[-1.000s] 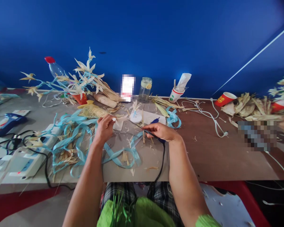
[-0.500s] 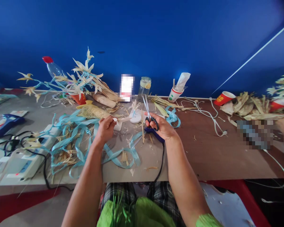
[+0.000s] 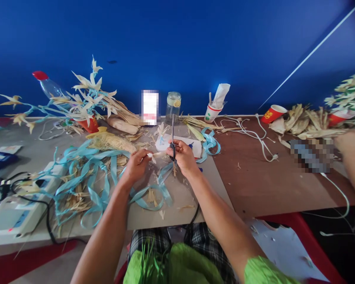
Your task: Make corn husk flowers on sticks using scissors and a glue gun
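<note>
Pinched in my left hand (image 3: 137,167) is a small piece of pale corn husk (image 3: 158,155), with a whitish end at the fingertips. The strip reaches across to my right hand (image 3: 185,157), whose fingers are wrapped round black-handled scissors (image 3: 173,132). The blades point up and away from me, seen nearly edge-on. Whether the right fingertips also grip the husk, I cannot tell. Just behind the hands stands a small husk flower (image 3: 161,136) with blue at its stem. Light blue ribbon (image 3: 146,199) loops over the table below. A dark blue tool is mostly hidden behind my right hand.
Left lie tangled ribbon and husks, a power strip (image 3: 26,213) with cables and a blue glue gun (image 3: 0,161). Husk flowers (image 3: 90,85), a lit phone (image 3: 150,107), a glass jar (image 3: 173,106) and cups line the back. Another person's arm (image 3: 352,157) is at right.
My right hand has moved left toward my left hand, bringing the scissors to the husk. The blades have turned from spread to nearly edge-on. The view has shifted slightly right.
</note>
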Tool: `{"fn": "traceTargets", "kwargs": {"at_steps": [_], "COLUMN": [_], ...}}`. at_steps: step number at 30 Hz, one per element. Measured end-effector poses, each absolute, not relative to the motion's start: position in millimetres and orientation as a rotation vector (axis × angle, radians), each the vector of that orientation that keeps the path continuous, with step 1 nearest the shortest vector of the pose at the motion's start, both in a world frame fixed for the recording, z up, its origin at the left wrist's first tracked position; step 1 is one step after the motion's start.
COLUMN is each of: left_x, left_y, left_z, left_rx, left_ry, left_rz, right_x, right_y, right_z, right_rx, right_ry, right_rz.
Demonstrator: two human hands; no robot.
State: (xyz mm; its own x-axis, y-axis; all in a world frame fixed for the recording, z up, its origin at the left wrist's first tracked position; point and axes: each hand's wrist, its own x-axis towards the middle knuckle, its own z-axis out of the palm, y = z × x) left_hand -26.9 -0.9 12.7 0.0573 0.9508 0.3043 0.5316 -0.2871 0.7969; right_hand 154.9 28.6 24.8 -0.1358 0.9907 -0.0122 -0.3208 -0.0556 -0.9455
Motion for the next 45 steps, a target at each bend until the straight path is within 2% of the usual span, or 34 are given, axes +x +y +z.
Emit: {"fn": "traceTargets", "kwargs": {"at_steps": [7,17,34,45], "left_x": [-23,-10,-23,-23], "left_y": [2,-5,-4,0], "left_z": [6,26,17,6], "left_rx": [1.555,1.154,1.139,1.131], "left_ry": [1.416,1.327,1.211,1.245], "left_rz": [1.291,1.330,1.149,1.180], "right_x": [153,147,159,156], "right_y": [29,28,26,22], "right_z": [26,25,32,33], "right_rx": [-0.937,-0.891,-0.952,-0.950], "right_ry": [-0.942,-0.905,-1.224,-1.263], "right_rz": [1.425,1.336,1.143,1.188]}}
